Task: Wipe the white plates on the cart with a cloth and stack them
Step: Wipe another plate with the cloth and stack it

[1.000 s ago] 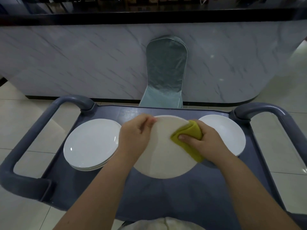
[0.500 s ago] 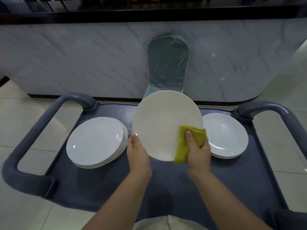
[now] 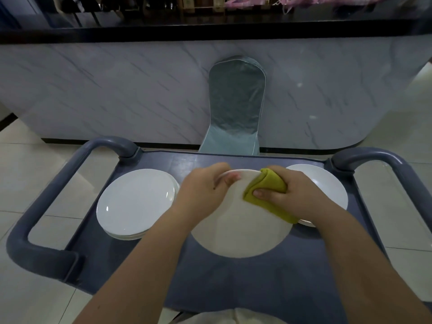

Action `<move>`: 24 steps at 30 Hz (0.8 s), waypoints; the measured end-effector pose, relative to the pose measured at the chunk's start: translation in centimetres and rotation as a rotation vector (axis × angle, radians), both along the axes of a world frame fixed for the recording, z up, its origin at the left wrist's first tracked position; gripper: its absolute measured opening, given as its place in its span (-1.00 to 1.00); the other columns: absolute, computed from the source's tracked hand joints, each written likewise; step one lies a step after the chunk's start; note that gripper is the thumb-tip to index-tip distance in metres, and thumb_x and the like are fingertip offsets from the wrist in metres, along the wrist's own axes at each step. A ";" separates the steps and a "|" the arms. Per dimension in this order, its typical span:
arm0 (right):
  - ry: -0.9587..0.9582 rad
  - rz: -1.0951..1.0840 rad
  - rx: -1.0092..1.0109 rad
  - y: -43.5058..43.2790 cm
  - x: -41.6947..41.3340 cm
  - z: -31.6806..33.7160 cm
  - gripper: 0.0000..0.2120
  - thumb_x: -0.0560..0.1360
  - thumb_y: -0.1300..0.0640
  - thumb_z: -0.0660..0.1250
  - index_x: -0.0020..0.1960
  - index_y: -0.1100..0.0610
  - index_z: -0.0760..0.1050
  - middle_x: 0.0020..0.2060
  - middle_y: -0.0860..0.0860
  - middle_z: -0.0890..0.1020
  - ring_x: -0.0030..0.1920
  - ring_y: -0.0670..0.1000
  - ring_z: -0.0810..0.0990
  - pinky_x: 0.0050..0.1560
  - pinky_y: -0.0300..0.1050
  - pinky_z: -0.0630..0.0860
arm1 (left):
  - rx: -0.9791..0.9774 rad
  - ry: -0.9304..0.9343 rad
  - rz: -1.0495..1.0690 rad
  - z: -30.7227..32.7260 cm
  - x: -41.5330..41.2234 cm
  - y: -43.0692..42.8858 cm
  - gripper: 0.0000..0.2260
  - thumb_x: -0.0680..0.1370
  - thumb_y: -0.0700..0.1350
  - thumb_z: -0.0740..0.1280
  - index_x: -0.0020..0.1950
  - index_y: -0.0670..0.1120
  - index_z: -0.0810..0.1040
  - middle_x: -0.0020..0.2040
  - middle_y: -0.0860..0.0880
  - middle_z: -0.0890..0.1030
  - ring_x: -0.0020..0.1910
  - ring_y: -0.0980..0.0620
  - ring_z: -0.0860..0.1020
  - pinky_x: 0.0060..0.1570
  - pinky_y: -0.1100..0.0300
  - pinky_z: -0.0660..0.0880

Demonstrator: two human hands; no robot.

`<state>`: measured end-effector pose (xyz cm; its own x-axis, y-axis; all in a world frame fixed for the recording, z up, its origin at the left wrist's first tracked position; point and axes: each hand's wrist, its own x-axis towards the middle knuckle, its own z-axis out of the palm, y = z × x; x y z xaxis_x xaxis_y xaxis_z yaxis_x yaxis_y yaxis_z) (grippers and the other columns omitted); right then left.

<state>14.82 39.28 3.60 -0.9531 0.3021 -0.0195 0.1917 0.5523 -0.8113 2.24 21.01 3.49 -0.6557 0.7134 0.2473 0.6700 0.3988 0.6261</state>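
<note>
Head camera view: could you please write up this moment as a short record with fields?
left hand: grips the held plate's far rim
right hand: presses folded yellow-green cloth on it
held plate: white, over the cart, between the piles
left stack: several white plates, cart's left side
right plates: white, partly hidden by the right hand
cart: grey-blue, a handle at each side

The left hand (image 3: 201, 190), right hand (image 3: 292, 195) and forearms (image 3: 145, 265) are bare, above a cream-white garment (image 3: 233, 318).
</note>
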 end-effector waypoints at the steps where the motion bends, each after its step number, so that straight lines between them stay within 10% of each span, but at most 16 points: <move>1: 0.009 0.024 0.037 -0.1 0.1 0.2 -0.78 0.41 -0.12 0.47 0.00 -0.30 0.50 -0.13 -0.32 0.61 -0.09 -0.24 0.56 -0.10 -0.23 0.51 | 0.020 0.061 0.003 0.0 0.3 -0.3 -0.63 0.55 0.24 0.13 -0.22 0.00 0.50 -0.36 -0.01 0.51 -0.30 -0.01 0.47 -0.30 0.11 0.39; 7: 0.155 -0.148 -0.513 -2.6 1.6 -1.9 -0.68 0.29 -0.05 0.44 0.04 -0.11 0.54 -0.16 -0.26 0.67 -0.15 -0.26 0.63 -0.23 -0.39 0.51 | 0.397 -0.100 0.278 0.1 -0.2 -3.5 -0.60 0.54 0.17 0.22 -0.23 -0.16 0.51 -0.35 -0.09 0.49 -0.37 0.02 0.40 -0.36 0.22 0.33; 14: 0.081 0.127 0.054 -2.8 -0.7 -1.2 -0.76 0.41 -0.08 0.49 0.03 -0.20 0.53 -0.12 -0.24 0.62 -0.08 -0.14 0.58 -0.04 -0.07 0.53 | 0.047 0.265 0.073 -1.0 0.7 -2.9 -0.55 0.55 0.29 0.13 -0.22 -0.02 0.58 -0.42 0.04 0.50 -0.39 0.00 0.46 -0.38 0.14 0.41; 18: 0.065 -0.130 -0.441 -2.3 0.3 -2.7 -0.69 0.35 -0.07 0.50 0.07 -0.19 0.54 -0.06 -0.15 0.67 -0.02 -0.11 0.63 0.09 0.06 0.58 | 0.384 -0.233 0.345 -1.7 -0.4 -4.1 -0.72 0.59 0.06 0.29 -0.18 -0.10 0.59 -0.31 -0.07 0.54 -0.35 0.14 0.44 -0.30 0.25 0.38; 20: 0.032 -0.134 -0.323 -2.2 0.5 -3.3 -0.72 0.36 -0.10 0.51 0.02 -0.25 0.52 -0.09 -0.17 0.66 -0.05 -0.13 0.62 0.06 0.06 0.59 | 0.352 -0.284 0.359 -2.4 -0.4 -4.1 -0.70 0.57 0.12 0.27 -0.20 -0.07 0.55 -0.32 -0.08 0.51 -0.38 0.16 0.40 -0.32 0.22 0.36; 24: -0.004 0.144 0.131 -2.5 -1.2 -1.8 -0.78 0.39 -0.15 0.48 -0.02 -0.20 0.51 -0.16 -0.23 0.61 -0.11 -0.17 0.56 -0.05 -0.06 0.53 | 0.039 0.100 0.096 -3.0 0.9 -2.6 -0.62 0.51 0.27 0.18 -0.16 0.03 0.61 -0.35 0.05 0.57 -0.33 0.06 0.50 -0.30 0.14 0.44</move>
<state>13.62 36.78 1.84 -0.9867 0.1625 0.0070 0.1060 0.6749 -0.7303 3.14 18.45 0.45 -0.6909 0.6375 0.3410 0.6900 0.4406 0.5742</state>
